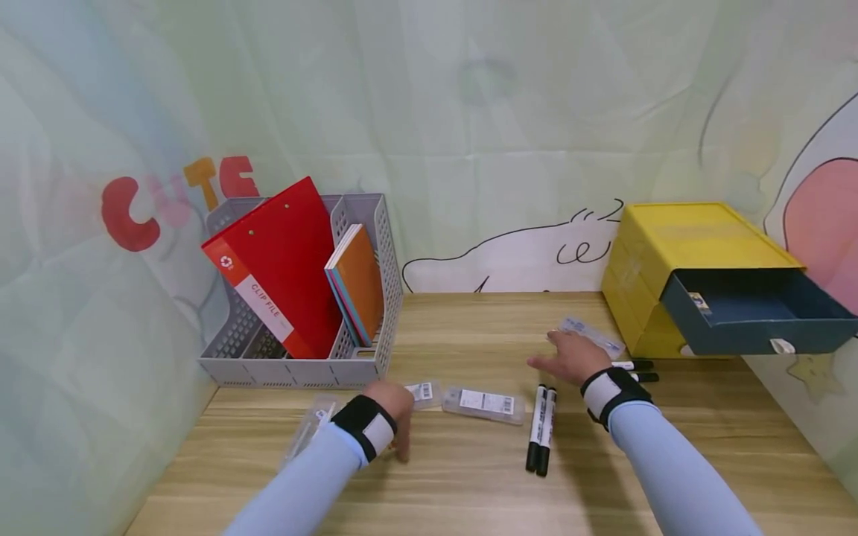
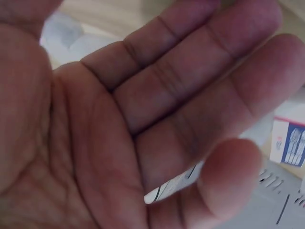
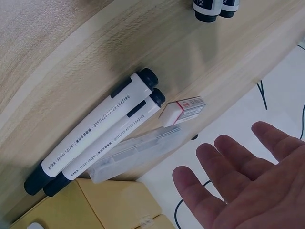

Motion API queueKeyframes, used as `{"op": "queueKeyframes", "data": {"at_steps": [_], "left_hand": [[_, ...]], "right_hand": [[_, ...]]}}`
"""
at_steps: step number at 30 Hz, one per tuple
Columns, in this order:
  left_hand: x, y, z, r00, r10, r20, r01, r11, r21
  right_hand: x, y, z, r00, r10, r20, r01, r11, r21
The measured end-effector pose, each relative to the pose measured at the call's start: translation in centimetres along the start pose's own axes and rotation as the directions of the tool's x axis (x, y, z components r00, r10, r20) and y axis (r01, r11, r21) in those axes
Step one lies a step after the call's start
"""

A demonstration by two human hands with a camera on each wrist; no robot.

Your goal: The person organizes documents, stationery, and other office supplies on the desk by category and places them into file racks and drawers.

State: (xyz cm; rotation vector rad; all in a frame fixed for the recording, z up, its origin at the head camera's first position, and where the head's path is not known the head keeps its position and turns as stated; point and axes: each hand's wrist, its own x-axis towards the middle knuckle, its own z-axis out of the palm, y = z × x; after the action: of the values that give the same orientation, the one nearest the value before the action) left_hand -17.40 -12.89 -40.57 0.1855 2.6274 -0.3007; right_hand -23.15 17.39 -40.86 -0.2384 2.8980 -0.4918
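My left hand (image 1: 394, 413) hovers low over the table in front of the grey basket, palm bare in the left wrist view, fingers nearly straight and holding nothing. A clear plastic case (image 1: 308, 432) lies to its left, partly behind the sleeve. On its right are two more labelled cases, one (image 1: 424, 394) partly hidden and one (image 1: 484, 404) in full view. My right hand (image 1: 571, 359) holds nothing, its fingers extended. Beyond it lies a clear case (image 3: 138, 152) with an eraser (image 3: 183, 110) and two whiteboard markers (image 3: 97, 129) close by. Another marker pair (image 1: 541, 429) lies between my hands.
The grey basket (image 1: 288, 372) at the back left holds a red clip file (image 1: 288, 260) and several thin notebooks (image 1: 362, 283). At the back right, a yellow drawer box (image 1: 710, 231) has its dark upper drawer (image 1: 757, 335) pulled out over the table. A printed curtain hangs behind.
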Motion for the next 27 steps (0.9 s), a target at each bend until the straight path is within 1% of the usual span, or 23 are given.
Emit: {"op": "queueKeyframes", "data": {"at_steps": [4,7,10,15,17,20,24,27], "left_hand": [[-0.2,0.2,0.3,1.000,0.013,-0.023,-0.013,1.000,0.025],[-0.3,0.2,-0.1,0.999,0.034,-0.026,-0.034,0.999,0.027],[0.0,0.2,-0.9,0.998,0.055,-0.031,-0.056,0.998,-0.018],[1.2,0.5,-2.6,0.988,0.100,-0.114,-0.111,0.989,-0.095],[2.0,0.7,-3.2,0.980,0.121,-0.155,-0.139,0.985,-0.107],[3.2,1.0,-3.9,0.962,0.150,-0.229,-0.180,0.976,-0.119],[4.7,1.6,-4.5,0.928,0.186,-0.323,-0.231,0.967,-0.108],[5.3,2.2,-4.9,0.905,0.216,-0.368,-0.269,0.958,-0.101]], "right_hand": [[-0.1,0.1,0.1,1.000,-0.009,-0.002,0.009,1.000,-0.014],[-0.2,0.2,0.2,1.000,-0.006,-0.004,0.006,1.000,-0.017],[-0.2,0.2,0.2,1.000,-0.005,-0.007,0.004,1.000,-0.020],[-0.3,0.2,0.3,1.000,0.001,-0.015,-0.001,1.000,-0.028],[-0.4,0.1,0.2,1.000,-0.007,-0.022,0.006,0.999,-0.037],[-0.4,-0.2,0.2,0.999,-0.026,-0.035,0.025,0.999,-0.039],[-0.4,-0.9,0.3,0.997,-0.054,-0.053,0.053,0.998,-0.023],[-0.3,-1.6,0.3,0.995,-0.081,-0.062,0.081,0.997,-0.012]]}}
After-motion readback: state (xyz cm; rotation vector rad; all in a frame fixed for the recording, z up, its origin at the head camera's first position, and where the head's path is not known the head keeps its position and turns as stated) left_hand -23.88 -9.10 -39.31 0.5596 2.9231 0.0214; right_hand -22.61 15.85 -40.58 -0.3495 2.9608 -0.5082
